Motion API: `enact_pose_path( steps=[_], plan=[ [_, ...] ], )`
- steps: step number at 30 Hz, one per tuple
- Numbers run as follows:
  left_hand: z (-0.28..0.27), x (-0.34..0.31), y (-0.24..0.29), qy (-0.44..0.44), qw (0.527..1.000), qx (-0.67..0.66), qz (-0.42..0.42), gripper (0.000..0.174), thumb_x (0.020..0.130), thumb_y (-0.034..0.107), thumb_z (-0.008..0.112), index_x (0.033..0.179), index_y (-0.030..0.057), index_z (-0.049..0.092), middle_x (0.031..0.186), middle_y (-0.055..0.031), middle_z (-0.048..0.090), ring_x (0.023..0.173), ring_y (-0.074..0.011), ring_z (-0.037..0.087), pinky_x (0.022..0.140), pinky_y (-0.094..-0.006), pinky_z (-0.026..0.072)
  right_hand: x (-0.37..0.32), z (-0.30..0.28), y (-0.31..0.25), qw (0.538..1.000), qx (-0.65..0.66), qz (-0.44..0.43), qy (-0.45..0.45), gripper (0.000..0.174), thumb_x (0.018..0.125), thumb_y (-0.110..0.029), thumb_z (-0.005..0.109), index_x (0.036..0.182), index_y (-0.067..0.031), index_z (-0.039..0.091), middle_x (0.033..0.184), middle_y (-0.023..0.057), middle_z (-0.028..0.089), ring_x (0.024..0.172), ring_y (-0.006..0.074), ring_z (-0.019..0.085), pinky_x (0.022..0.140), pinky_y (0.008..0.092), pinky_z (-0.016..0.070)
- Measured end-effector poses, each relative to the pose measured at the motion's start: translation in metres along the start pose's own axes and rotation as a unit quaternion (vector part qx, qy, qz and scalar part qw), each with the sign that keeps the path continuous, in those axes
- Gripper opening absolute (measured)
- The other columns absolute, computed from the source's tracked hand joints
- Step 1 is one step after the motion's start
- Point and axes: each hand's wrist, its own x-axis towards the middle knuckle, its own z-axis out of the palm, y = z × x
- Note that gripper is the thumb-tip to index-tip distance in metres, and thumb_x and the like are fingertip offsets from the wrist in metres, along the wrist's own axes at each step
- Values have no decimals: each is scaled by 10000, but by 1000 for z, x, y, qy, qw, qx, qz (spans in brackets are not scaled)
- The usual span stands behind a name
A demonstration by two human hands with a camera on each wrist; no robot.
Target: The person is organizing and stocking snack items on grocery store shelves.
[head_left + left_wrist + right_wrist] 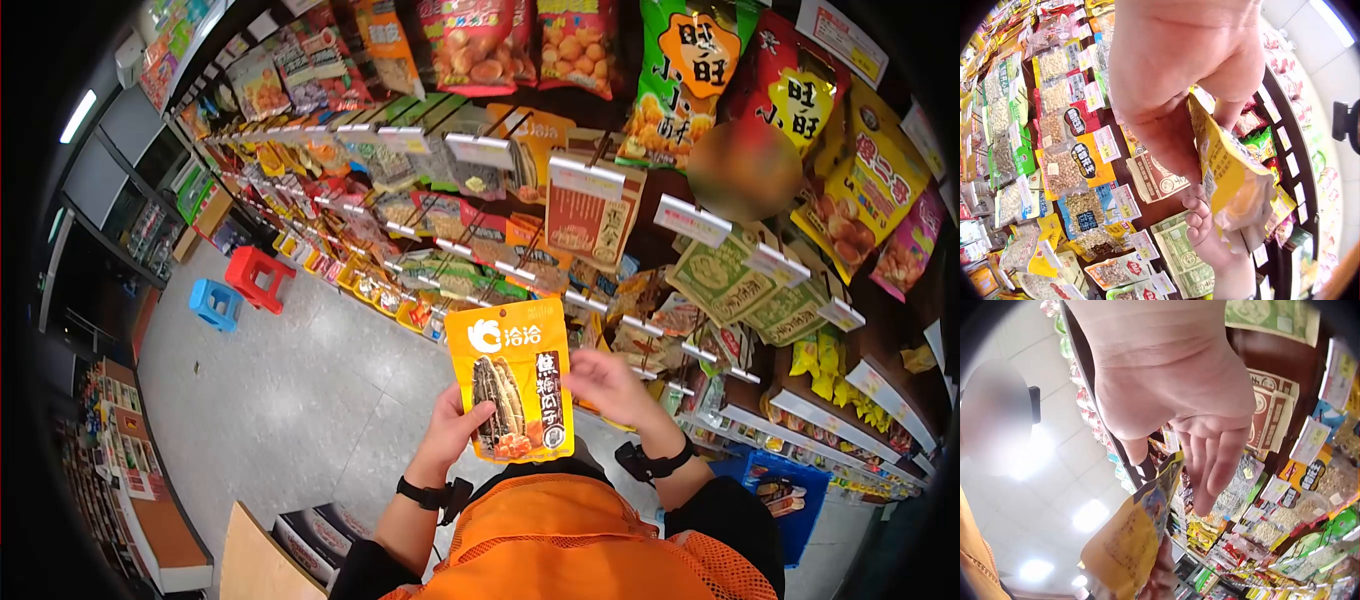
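A yellow bag of sunflower seeds (pixel 530 345), printed with large striped seeds, is held upright before the orange vest in the head view. My left hand (pixel 447 432) grips its left edge, the thumb lying over the front. At the opposite edge is my right hand (pixel 612 388), fingers loosely bent. The right wrist view shows that hand's thumb and extended fingers (pixel 1225 456) spread apart, with a corner of the bag (pixel 1125 544) between them. From the left wrist, the bag (pixel 1229 187) appears edge-on, and most of the left fingers are hidden.
Shelves of hanging snack bags (pixel 480 50) with price tags (pixel 585 178) rise in front and to the right. A red stool (pixel 260 278) and a blue stool (pixel 215 303) stand on the grey floor (pixel 300 400). A blue crate (pixel 800 530) sits at lower right.
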Motion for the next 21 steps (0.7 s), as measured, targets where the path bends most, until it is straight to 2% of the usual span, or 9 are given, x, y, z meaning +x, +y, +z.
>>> enact_pose_path(
  steps=[1, 2, 4, 5, 13, 16, 18, 19, 21],
  plan=[
    [-1, 10, 5, -9, 1000, 7, -18, 324, 965, 125, 733, 1258, 36, 630, 1029, -12, 744, 786, -68, 670, 635, -228, 534, 8, 2, 0, 998, 17, 17, -56, 300, 995, -37, 667, 1282, 9, 592, 1008, 44, 725, 849, 79, 662, 729, 228, 529],
    [5, 20, 7, -11, 1000, 10, -17, 324, 965, 125, 733, 1258, 36, 630, 1029, -12, 744, 786, -68, 670, 635, -228, 534, 14, 2, 1, 992, 34, 34, -114, 279, 1011, -16, 635, 1284, 19, 586, 1054, 77, 748, 916, 101, 701, 779, 247, 558],
    [20, 38, 12, 42, 999, 5, 26, 394, 962, 61, 718, 1328, 23, 576, 1180, -53, 720, 1027, -124, 688, 882, -289, 564, 30, -1, 13, 996, 8, 24, -85, 274, 1018, -11, 620, 1287, 27, 583, 1056, 89, 753, 925, 97, 704, 784, 252, 561],
    [18, 47, 13, 40, 999, 13, 2, 481, 961, -7, 687, 1405, 11, 502, 1320, -85, 662, 1212, -169, 630, 1060, -346, 493, 38, -2, 15, 998, 16, 28, -61, 274, 1017, -10, 622, 1285, 30, 584, 1056, 92, 754, 924, 98, 704, 785, 252, 560],
    [8, 127, 33, -12, 995, 27, 96, 529, 961, 47, 708, 1430, 5, 464, 1358, -87, 636, 1230, -187, 623, 1065, -347, 482, 91, -6, -4, 1000, 7, 7, 14, 248, 1013, 12, 615, 1257, 53, 593, 1089, 103, 754, 964, 108, 695, 831, 253, 555],
    [-6, 165, 50, -56, 991, 13, 118, 527, 952, -35, 682, 1427, -6, 456, 1351, -108, 630, 1218, -187, 623, 1053, -340, 486, 115, -1, 0, 999, 8, -7, 52, 239, 1008, 23, 615, 1244, 55, 592, 1107, 109, 747, 976, 113, 692, 840, 257, 553],
    [-17, 190, 58, -83, 983, 32, 157, 539, 948, -28, 694, 1429, -8, 453, 1341, -107, 635, 1213, -189, 628, 1045, -335, 490, 130, 5, 0, 994, -39, -46, 91, 229, 1006, 30, 613, 1232, 52, 590, 1089, 102, 744, 976, 114, 693, 841, 259, 553],
    [-19, 202, 67, -95, 978, 38, 180, 537, 951, -15, 699, 1428, -9, 454, 1333, -101, 636, 1204, -188, 633, 1039, -333, 496, 140, 9, 4, 988, -38, -87, 121, 233, 987, -27, 662, 1209, 36, 630, 1015, 105, 763, 905, 115, 714, 793, 276, 570],
    [-31, 220, 77, -133, 974, 38, 181, 536, 953, -7, 702, 1429, -10, 455, 1333, -101, 635, 1203, -189, 633, 1036, -335, 499, 150, 19, -2, 979, -72, -103, 159, 220, 980, -33, 674, 1185, 37, 642, 1016, 106, 762, 902, 124, 721, 802, 283, 575]
  ],
)
